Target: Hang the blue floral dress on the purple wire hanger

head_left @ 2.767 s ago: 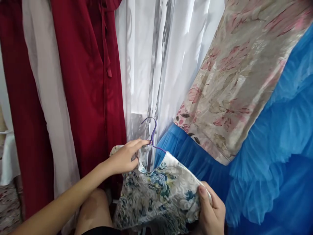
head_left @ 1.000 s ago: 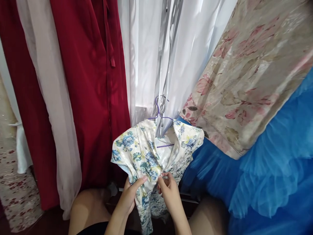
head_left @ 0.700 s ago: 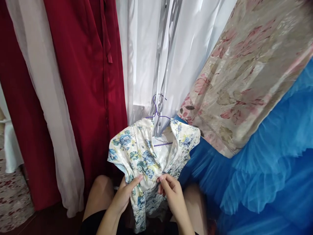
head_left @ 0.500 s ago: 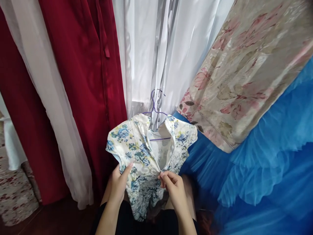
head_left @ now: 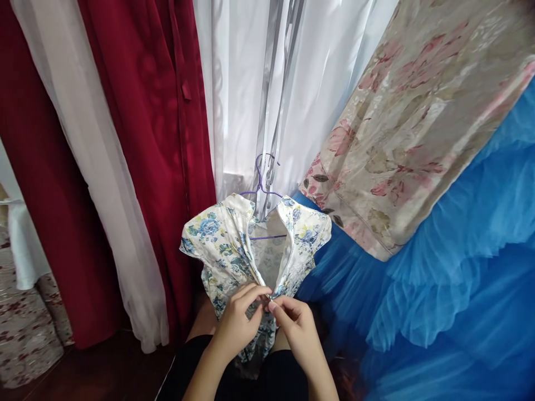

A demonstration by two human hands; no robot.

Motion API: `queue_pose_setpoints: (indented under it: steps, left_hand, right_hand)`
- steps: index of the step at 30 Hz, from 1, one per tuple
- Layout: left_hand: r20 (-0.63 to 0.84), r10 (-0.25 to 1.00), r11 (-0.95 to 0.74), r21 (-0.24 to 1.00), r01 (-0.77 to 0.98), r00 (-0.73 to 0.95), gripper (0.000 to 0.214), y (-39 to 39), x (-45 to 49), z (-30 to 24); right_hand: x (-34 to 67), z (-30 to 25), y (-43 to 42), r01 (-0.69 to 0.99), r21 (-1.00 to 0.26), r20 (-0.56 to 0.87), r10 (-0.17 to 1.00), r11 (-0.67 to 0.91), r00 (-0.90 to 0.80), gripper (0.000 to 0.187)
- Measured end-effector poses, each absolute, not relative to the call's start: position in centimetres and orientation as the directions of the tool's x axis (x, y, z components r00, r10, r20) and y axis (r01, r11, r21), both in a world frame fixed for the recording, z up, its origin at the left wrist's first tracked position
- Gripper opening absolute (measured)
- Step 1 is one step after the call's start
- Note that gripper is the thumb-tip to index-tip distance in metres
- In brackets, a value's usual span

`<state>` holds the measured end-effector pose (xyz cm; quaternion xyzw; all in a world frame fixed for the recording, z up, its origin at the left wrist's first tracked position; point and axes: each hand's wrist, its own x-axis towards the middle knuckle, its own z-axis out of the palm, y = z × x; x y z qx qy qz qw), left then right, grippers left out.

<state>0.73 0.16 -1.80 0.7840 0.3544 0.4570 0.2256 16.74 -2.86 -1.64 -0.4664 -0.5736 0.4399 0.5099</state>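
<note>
A white dress [head_left: 221, 236] with blue and green flowers hangs on a purple wire hanger [head_left: 259, 186] in front of me, its neck gaping in a V. At the bottom of that V my left hand [head_left: 242, 320] pinches the edge of the cloth. Close beside it, fingertips nearly touching, my right hand [head_left: 295, 323] pinches the other edge at a small fastening point, perhaps a zipper pull; its exact kind is hidden by the fingers. The lower part of the dress hangs crumpled behind my hands, over my lap.
Red fabric [head_left: 146, 139] and pale sheer cloth [head_left: 108, 184] hang at the left. White drapery [head_left: 242, 83] is behind the hanger. A beige floral garment [head_left: 401, 139] and blue ruffled tulle [head_left: 438, 289] hang on the right. My dark-clothed knees lie below.
My left hand has moved right, from the side of the dress to the bottom of the neck opening beside my right hand. The dress has shifted slightly left.
</note>
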Motion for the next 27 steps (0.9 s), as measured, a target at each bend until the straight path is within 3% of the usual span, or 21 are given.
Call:
queue_pose_setpoints:
  steps: [5, 10, 14, 19, 24, 27]
  left_hand:
    - [0.578, 0.779, -0.627, 0.714, 0.311, 0.243, 0.012, 0.2, 1.4, -2.9]
    - [0.593, 0.772, -0.635, 0.724, 0.270, 0.227, 0.009, 0.2, 1.3, -2.8]
    - [0.644, 0.736, -0.677, 0.701, 0.224, 0.209, 0.013, 0.1, 1.7, -2.4]
    - [0.681, 0.719, -0.692, 0.678, 0.250, 0.143, 0.014, -0.3, 2.9, -2.9]
    - [0.765, 0.643, -0.714, 0.611, 0.341, -0.023, 0.015, 0.3, 2.8, -3.2]
    - [0.812, 0.567, -0.719, 0.569, 0.400, -0.137, 0.013, 2.5, 2.2, -0.1]
  right_hand:
    - [17.0, -1.6, -2.9, 0.029, -0.976, 0.214, 0.973, 0.217, -0.090, 0.033]
    - [17.6, -2.1, -2.6, 0.057, -0.967, 0.247, 0.968, 0.249, -0.046, 0.017]
    - [17.1, -2.3, -2.4, 0.141, -0.956, 0.260, 0.965, 0.259, -0.010, 0.020]
    - [15.9, -1.9, -2.5, 0.085, -0.959, 0.273, 0.962, 0.270, 0.022, 0.027]
    - [15.5, -2.1, -2.6, 0.098, -0.957, 0.262, 0.959, 0.273, -0.112, 0.021]
    - [15.7, -2.3, -2.8, 0.156, -0.947, 0.254, 0.951, 0.282, -0.177, 0.019]
